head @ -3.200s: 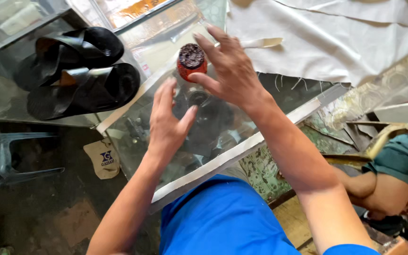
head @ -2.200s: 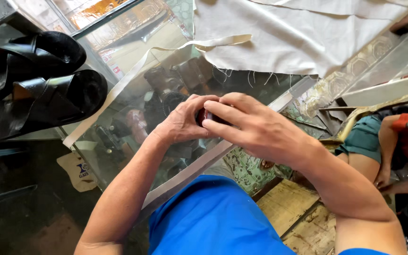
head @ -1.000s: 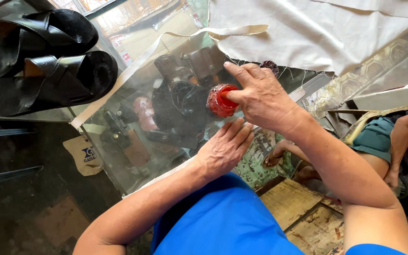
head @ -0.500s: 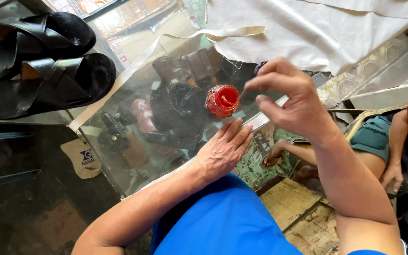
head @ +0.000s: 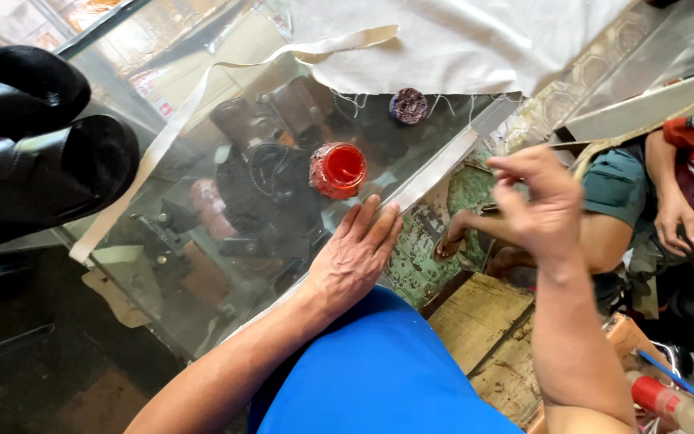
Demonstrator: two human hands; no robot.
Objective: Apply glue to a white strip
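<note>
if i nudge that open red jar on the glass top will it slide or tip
The red jar looks squat and wide, so tipping seems unlikely. On the smooth glass top it would probably slide. Its lid is off, so the contents could spill.

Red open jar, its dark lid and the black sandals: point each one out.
Red open jar (head: 337, 169): head view, on the red inside of its mouth.
Dark lid (head: 408, 105): head view, on the lid's top face.
Black sandals (head: 50, 173): head view, on the nearer sandal's broad strap.

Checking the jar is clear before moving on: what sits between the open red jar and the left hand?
In the head view, only bare glass top separates the red jar from the left hand, which lies flat just below it.
</note>
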